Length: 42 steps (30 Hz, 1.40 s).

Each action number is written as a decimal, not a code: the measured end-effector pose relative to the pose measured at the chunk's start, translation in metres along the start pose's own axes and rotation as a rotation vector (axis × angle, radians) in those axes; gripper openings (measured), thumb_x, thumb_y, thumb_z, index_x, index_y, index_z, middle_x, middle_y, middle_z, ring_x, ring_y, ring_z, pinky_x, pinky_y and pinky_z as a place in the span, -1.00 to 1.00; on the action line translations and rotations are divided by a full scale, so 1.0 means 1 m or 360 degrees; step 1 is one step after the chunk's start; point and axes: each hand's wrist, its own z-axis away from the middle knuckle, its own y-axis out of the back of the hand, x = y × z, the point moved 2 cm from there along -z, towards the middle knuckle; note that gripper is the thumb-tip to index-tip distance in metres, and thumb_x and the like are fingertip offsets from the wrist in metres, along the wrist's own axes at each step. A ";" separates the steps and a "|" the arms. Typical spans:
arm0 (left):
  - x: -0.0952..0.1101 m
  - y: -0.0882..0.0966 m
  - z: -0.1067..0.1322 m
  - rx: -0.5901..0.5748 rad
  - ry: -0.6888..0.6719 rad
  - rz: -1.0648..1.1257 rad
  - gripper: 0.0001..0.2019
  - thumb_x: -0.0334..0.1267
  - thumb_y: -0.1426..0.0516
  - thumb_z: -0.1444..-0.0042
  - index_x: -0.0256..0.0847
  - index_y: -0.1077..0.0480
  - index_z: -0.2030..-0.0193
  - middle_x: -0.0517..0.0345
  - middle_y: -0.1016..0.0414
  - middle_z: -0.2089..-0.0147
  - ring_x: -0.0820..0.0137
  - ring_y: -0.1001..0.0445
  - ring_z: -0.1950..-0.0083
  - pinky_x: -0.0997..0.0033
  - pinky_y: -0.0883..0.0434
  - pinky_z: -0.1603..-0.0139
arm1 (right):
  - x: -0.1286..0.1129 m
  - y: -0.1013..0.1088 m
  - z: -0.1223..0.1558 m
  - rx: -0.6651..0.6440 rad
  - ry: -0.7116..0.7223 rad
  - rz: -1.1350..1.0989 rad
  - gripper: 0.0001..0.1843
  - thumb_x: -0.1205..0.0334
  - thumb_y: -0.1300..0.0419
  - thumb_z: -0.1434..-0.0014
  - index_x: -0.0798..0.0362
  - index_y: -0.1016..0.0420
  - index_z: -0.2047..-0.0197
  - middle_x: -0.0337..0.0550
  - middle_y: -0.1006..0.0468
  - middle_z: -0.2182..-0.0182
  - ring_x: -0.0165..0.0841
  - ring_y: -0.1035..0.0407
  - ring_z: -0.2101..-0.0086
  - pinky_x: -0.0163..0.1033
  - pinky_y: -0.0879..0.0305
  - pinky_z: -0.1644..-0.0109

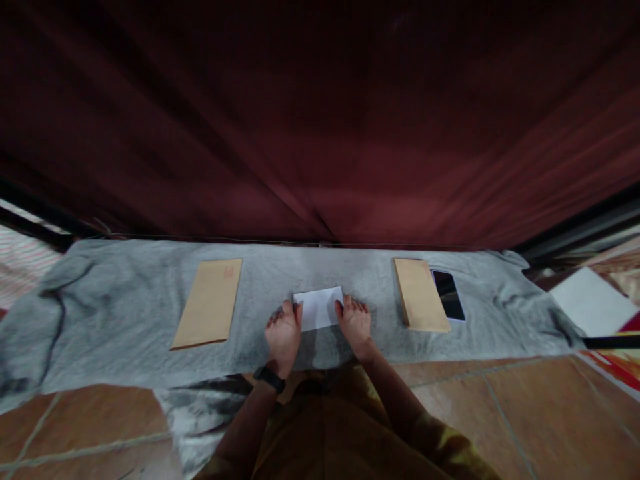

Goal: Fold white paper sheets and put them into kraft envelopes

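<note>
Between my two hands is a white sheet of paper (319, 309), slightly tilted, just above or on the grey cloth. My left hand (284, 331) grips its left edge, thumb on top and fingers curled beneath. On the opposite edge, my right hand (356, 323) pinches the paper in the same way. Whether the sheet is folded I cannot tell. A flat brown envelope (209, 303) lies to the left of my hands. To the right, a thicker brown envelope or stack of envelopes (424, 295) lies beside a dark-screened phone (449, 295).
A grey cloth (135, 293) covers the long narrow surface. Dark red curtain (320, 167) hangs right behind it. Tiled floor (470, 407) shows along the near edge. At the far right are a white flat object (595, 303) and a dark bar.
</note>
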 end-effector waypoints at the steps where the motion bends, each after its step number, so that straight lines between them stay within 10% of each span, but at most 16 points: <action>1: 0.000 0.001 0.005 0.0040 -0.0072 0.0021 -0.54 -0.06 0.18 -0.46 -0.27 -0.46 0.04 -0.12 -0.61 0.29 0.16 -0.60 0.16 0.24 -0.45 0.12 | 0.000 0.000 0.000 0.0004 -0.0001 -0.0004 -0.70 0.08 0.01 -0.49 0.06 -0.46 0.10 -0.03 -0.68 0.30 -0.23 -0.57 0.25 -0.17 -0.25 0.05; 8: 0.022 -0.011 0.053 0.0193 -0.0927 0.0209 -0.52 -0.21 0.03 -0.40 -0.28 -0.25 -0.40 -0.09 -0.23 -0.48 0.11 -0.16 -0.50 0.06 -0.20 -0.44 | -0.001 -0.001 0.001 0.0070 0.0001 -0.0027 -0.70 0.08 -0.01 -0.49 0.08 -0.48 0.11 -0.03 -0.69 0.30 -0.24 -0.56 0.28 -0.18 -0.24 0.07; 32: 0.019 -0.031 0.064 0.0078 -0.0833 0.0261 -0.28 0.02 -0.09 -0.32 -0.20 -0.02 -0.52 -0.15 0.01 -0.57 0.12 0.05 -0.58 -0.04 -0.05 -0.53 | 0.002 -0.001 0.007 0.0158 0.0010 0.0009 -0.69 0.14 0.05 -0.50 0.11 -0.44 0.05 -0.01 -0.66 0.30 -0.25 -0.55 0.29 -0.18 -0.25 0.09; 37: 0.019 -0.031 0.064 0.0086 -0.0818 0.0281 -0.27 0.01 -0.09 -0.32 -0.20 0.00 -0.53 -0.14 -0.01 -0.56 0.15 0.04 -0.58 -0.01 -0.04 -0.53 | 0.004 0.007 0.007 0.0160 0.0001 -0.0044 -0.68 0.25 0.04 -0.47 0.16 -0.44 -0.11 0.11 -0.64 0.12 -0.14 -0.52 0.12 -0.08 -0.28 -0.03; 42: 0.020 -0.029 0.063 0.0064 -0.0831 0.0291 -0.30 -0.02 -0.07 -0.33 -0.23 -0.02 -0.52 -0.15 -0.01 -0.56 0.14 0.03 -0.57 -0.02 -0.07 -0.53 | -0.012 0.010 0.009 0.0094 0.0465 -0.0419 -0.57 0.25 0.07 -0.47 0.10 -0.35 -0.31 0.08 -0.49 -0.20 -0.21 -0.34 -0.20 -0.06 -0.27 -0.24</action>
